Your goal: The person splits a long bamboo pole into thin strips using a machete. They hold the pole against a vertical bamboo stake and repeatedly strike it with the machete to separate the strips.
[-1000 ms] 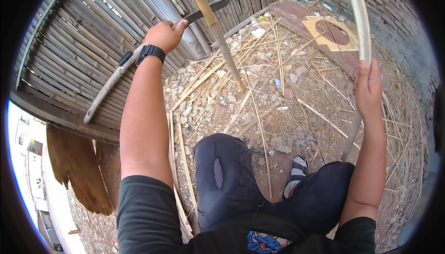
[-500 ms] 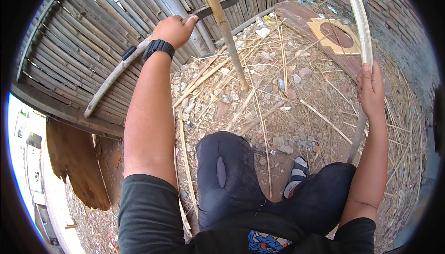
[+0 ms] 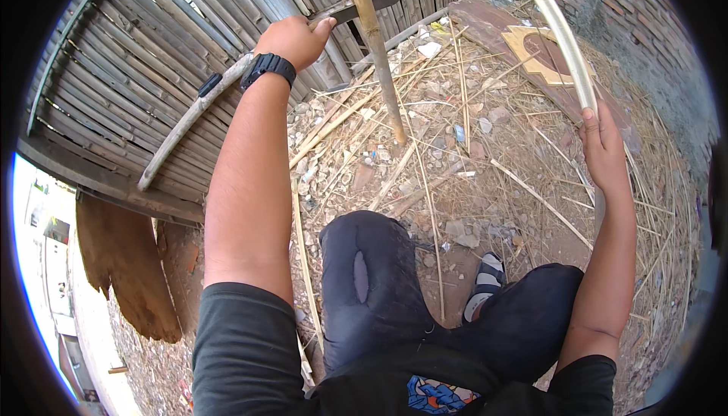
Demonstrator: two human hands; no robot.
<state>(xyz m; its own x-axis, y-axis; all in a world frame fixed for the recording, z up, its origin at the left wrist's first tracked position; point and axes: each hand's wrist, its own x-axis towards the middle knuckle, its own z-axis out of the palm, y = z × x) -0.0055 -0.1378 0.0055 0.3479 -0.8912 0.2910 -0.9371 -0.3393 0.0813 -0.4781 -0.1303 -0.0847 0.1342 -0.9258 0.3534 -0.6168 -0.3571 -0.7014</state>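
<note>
My left hand (image 3: 292,37), with a black watch on the wrist, is closed around a long grey tool (image 3: 193,116) whose dark blade end (image 3: 371,3) lies against an upright bamboo pole (image 3: 373,44). The pole stands on the littered ground in front of my knees. At the right, my right hand (image 3: 603,150) grips a pale, curved bamboo strip (image 3: 557,29) that rises toward the top of the view. I am crouched, with dark trousers and a sandalled foot (image 3: 485,283) visible below.
A fence of bamboo slats (image 3: 152,59) runs along the left and top. Bamboo splinters, straw and stones (image 3: 455,173) cover the ground. A flat wooden board with a round hole (image 3: 546,48) lies near a brick wall (image 3: 629,6) at the right.
My left hand and the long tool have shifted up and to the right, bringing the blade end to the upright pole. My right hand has stayed on the curved strip.
</note>
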